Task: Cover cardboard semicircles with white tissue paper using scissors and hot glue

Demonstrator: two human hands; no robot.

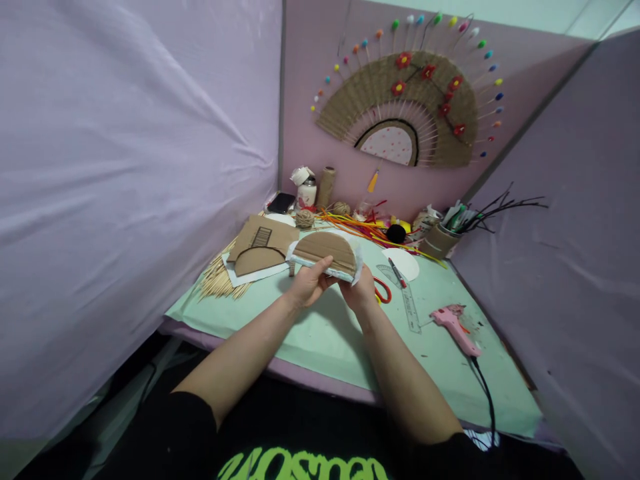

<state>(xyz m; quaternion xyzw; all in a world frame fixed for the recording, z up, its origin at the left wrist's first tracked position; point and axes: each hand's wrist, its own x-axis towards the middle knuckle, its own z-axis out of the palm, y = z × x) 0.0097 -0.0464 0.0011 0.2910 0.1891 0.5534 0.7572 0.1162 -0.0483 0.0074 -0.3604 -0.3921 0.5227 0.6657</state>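
Between my hands, above the table, is a cardboard half-circle (325, 251) with white material folded over its straight near edge and sticking out at both ends. My left hand (311, 283) is closed on the near edge, its thumb on top of the cardboard. Closed on the right corner is my right hand (359, 288), its fingers mostly hidden beneath. Just right of it lie scissors (384, 291) with a red handle, partly covered by the hand. A second cardboard half-circle (260, 260) rests at the left on white paper.
A pink glue gun (456, 328) with a black cord lies at the right, near a clear ruler (411, 308) and a marker (397, 273). Bamboo sticks (220, 281) are at the left. Colourful pipe cleaners (355, 229) and twine balls (305, 219) lie behind. A decorated fan (400, 100) hangs on the back wall.
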